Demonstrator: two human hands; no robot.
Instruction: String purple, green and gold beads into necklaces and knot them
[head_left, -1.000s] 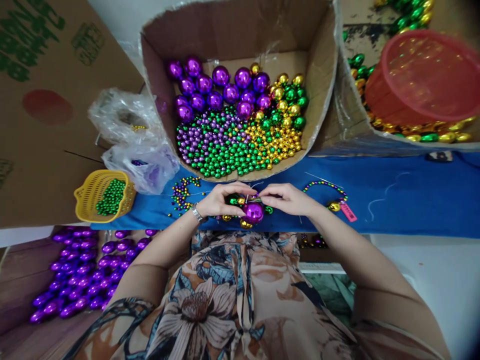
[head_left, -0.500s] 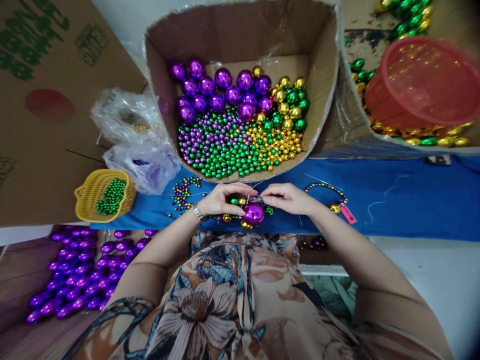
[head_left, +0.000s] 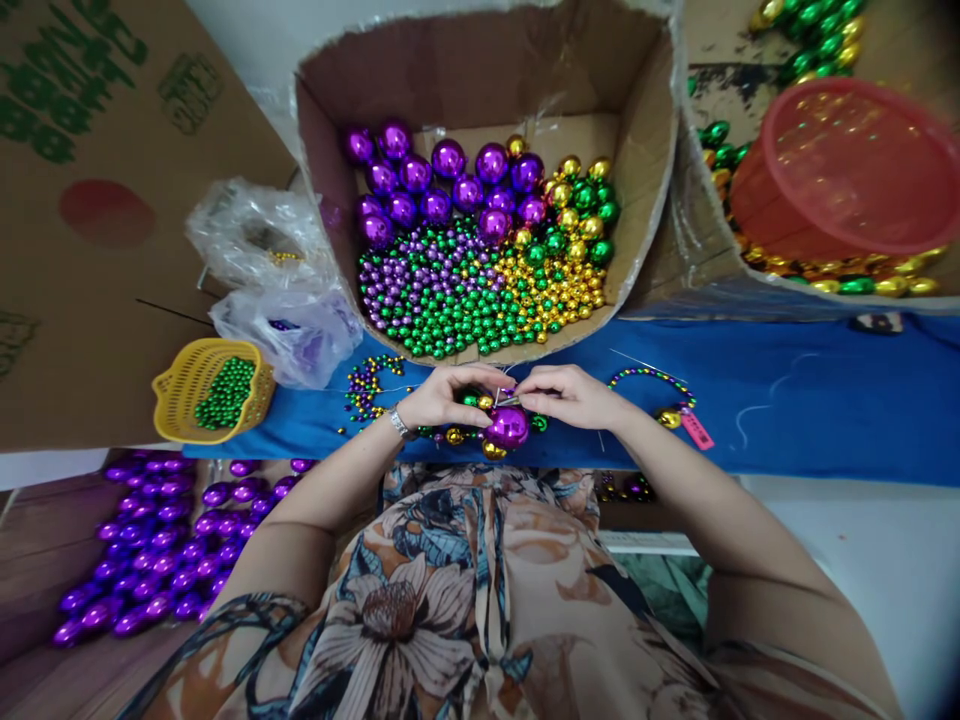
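Both hands meet over a strand of shiny beads at the front of the blue cloth. My left hand (head_left: 442, 400), with a watch at the wrist, is closed on the strand, its thumb against a large purple ball (head_left: 508, 427). Green and gold balls (head_left: 454, 435) show beside and under its fingers. My right hand (head_left: 566, 393) is pinched just above the purple ball on a thin, greyish item (head_left: 511, 402) too small to name. A short white end of cord or thread stands up between the hands. The fingertips partly hide the strand.
Ahead stands a cardboard box (head_left: 645, 190) of loose purple, green and gold beads. A yellow basket (head_left: 169, 405) of green beads is left, a red tub (head_left: 757, 205) right. On the blue cloth (head_left: 825, 400) lie loose beads and a beaded loop (head_left: 651, 372) with a pink tag.
My right hand has shifted very slightly left, closer to my left hand. The grip on the strand looks the same.
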